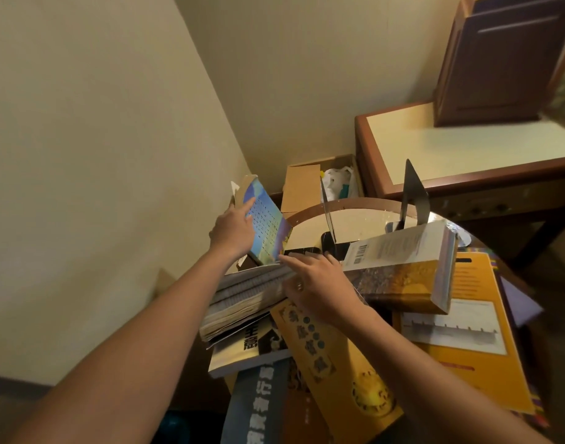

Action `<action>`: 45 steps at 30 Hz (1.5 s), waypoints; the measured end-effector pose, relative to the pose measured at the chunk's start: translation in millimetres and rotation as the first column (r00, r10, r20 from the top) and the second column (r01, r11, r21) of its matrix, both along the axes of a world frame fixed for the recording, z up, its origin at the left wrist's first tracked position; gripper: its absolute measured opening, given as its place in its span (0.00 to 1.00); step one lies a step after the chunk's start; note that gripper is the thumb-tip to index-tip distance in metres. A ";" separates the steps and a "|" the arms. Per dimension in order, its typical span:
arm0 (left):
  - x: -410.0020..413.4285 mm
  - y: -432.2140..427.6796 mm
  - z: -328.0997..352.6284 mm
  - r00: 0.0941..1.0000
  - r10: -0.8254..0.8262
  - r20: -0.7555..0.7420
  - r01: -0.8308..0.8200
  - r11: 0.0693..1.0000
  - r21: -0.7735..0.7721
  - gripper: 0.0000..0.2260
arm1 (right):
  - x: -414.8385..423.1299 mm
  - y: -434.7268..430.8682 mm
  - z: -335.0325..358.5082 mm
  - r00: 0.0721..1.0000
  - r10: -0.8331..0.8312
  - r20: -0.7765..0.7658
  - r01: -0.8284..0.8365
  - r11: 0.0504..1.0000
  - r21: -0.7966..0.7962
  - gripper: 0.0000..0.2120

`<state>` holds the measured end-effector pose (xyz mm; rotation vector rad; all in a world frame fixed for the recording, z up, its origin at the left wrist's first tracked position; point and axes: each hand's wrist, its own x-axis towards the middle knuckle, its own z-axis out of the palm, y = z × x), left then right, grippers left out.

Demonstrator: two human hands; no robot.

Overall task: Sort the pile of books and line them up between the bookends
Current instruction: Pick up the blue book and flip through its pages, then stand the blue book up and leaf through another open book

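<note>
A messy pile of books covers a small round table [354,216]. My left hand [234,230] grips a blue, rainbow-covered book [268,225] and holds it tilted up at the pile's far left edge. My right hand [319,288] lies with straight fingers on a stack of thick, worn books [242,296]. To its right a thick white and yellow book [406,267] lies tilted on the heap. Two metal bookends stand at the back of the table, the left bookend [327,209] and the right bookend [414,195], with bare table between them.
Yellow books [332,357] and an orange one [473,315] lie flat nearer me. An open cardboard box [302,187] with a plastic bag sits in the corner behind the table. A wooden desk [451,145] with a dark cabinet [495,65] stands at right. Walls close in at left.
</note>
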<state>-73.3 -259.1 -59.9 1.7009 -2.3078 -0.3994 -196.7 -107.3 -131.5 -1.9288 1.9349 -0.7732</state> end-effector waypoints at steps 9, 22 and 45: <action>-7.3 -3.2 -2.2 0.996 0.041 -0.076 -0.040 0.999 0.016 0.26 | 2.5 -4.8 1.2 0.999 -0.015 0.036 0.013 0.999 0.045 0.26; 0.8 8.3 -1.7 0.985 -0.173 -0.022 0.171 0.982 -0.073 0.20 | 7.0 -11.9 3.6 0.996 -0.032 0.080 0.026 0.997 0.079 0.35; 86.5 113.2 11.3 0.976 -0.205 -0.076 0.190 0.967 -0.171 0.20 | 8.6 70.0 38.0 0.993 -0.024 -0.117 0.042 0.987 0.154 0.38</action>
